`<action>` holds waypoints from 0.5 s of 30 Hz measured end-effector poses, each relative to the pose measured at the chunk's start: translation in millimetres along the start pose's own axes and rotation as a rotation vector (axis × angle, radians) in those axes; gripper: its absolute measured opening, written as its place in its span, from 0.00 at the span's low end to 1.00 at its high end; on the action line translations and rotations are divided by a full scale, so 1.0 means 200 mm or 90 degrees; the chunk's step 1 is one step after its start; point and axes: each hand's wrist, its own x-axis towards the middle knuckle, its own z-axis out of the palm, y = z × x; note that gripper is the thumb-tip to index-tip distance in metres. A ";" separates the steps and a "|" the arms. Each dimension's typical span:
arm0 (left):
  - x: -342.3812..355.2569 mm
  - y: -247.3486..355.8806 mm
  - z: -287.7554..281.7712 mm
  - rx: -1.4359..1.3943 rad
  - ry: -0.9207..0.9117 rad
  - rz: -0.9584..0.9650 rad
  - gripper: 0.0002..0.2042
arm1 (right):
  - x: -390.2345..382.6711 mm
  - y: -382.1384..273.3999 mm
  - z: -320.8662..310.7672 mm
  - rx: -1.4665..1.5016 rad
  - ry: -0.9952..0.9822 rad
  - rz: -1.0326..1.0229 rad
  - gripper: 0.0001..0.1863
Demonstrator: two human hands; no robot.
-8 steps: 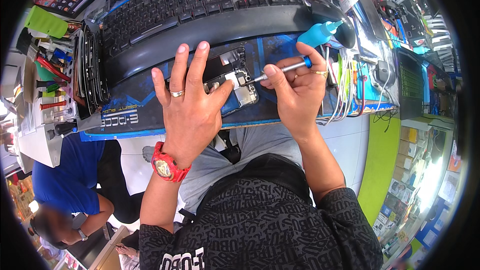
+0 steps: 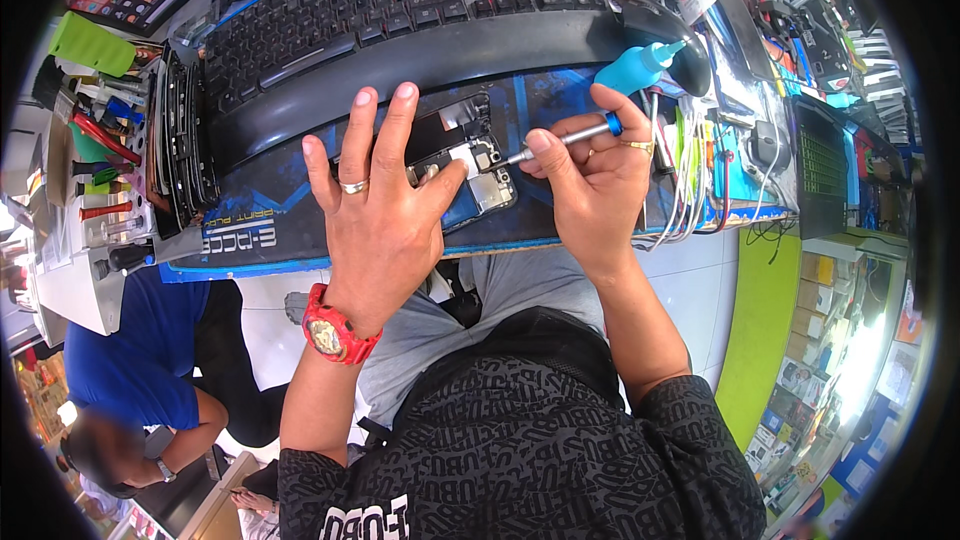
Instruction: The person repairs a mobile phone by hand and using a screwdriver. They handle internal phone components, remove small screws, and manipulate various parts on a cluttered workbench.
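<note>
An opened smartphone (image 2: 492,192), its metal shields and circuit board exposed, lies on a dark mat (image 2: 285,230) before me. My left hand (image 2: 385,200) rests across it with fingers spread, the thumb touching a pale patch near the phone's upper end. A red watch (image 2: 335,328) is on that wrist. In my right hand (image 2: 592,175), closed fingers grip a slim silver screwdriver (image 2: 580,135) with a blue cap. Its tip points left and meets the phone's right edge, by the camera area. Part of the phone is hidden under my left hand.
Beyond the mat stands a black keyboard (image 2: 340,15). A turquoise squeeze bottle (image 2: 635,70) leans at its right end, near bundled cables (image 2: 685,175). Upright dark phone panels (image 2: 180,135) and tools line the left. A person in blue (image 2: 135,350) sits at lower left.
</note>
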 end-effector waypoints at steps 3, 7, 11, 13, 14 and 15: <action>0.00 0.00 0.00 0.000 0.000 0.000 0.11 | 0.00 0.00 0.00 0.014 0.001 0.000 0.34; 0.01 0.01 -0.02 -0.009 -0.007 -0.004 0.14 | -0.01 0.01 0.00 0.039 0.006 -0.006 0.34; 0.00 0.00 0.00 0.008 0.000 -0.003 0.10 | -0.01 0.01 0.00 0.034 0.002 -0.005 0.34; 0.00 0.00 0.00 0.008 0.002 -0.002 0.10 | -0.01 0.01 0.00 0.022 -0.001 -0.006 0.34; 0.00 0.00 0.00 0.009 0.004 -0.001 0.10 | -0.01 0.01 0.00 0.017 -0.002 -0.006 0.34; 0.00 0.00 0.00 0.007 0.002 -0.002 0.10 | -0.01 0.01 0.00 0.018 -0.003 -0.010 0.34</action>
